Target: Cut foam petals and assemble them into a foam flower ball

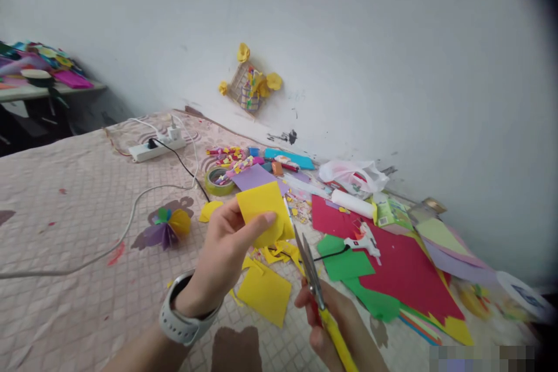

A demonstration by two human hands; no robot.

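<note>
My left hand (238,244) pinches a yellow paper square (261,203) between thumb and fingers, raised above the table; one lower corner looks trimmed. In my right hand (335,319) is a pair of scissors (314,276) with yellow handles, its blades slightly parted and pointing up, close to the paper's right edge. Below lies another yellow paper sheet (265,293), with several yellow scraps (279,251) beside it. Left of my hands stands a paper flower (168,226) in purple, yellow, green and blue.
A white hot glue gun (365,241) rests on red sheets (401,261) beside green paper (344,261). Adhesive tape (218,181) lies farther back. A power strip (157,149) trails cables across the table's left side. A yellow-flowered ornament (250,84) hangs on the wall.
</note>
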